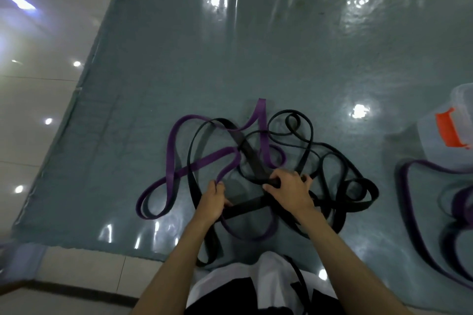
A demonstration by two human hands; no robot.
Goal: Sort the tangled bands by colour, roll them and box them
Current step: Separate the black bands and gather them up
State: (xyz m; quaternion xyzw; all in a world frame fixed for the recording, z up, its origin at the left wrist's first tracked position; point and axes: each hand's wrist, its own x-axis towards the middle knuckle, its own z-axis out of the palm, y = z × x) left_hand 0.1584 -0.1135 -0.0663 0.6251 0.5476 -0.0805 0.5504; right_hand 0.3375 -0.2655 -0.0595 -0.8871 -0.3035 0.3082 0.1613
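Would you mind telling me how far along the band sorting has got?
Early stage. One purple band already lies apart at the right, beside the clear plastic box, unrolled. In hand: the left hand and right hand both grip black bands in the tangle on the mat. Left: freeing the purple bands woven through, then rolling and boxing everything.

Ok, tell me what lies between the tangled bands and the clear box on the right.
Only bare mat separates the tangle from the clear box. A separate purple band lies in front of the box, nearer the person, not across that path. Both hands, left hand and right hand, already grip bands in the tangle.
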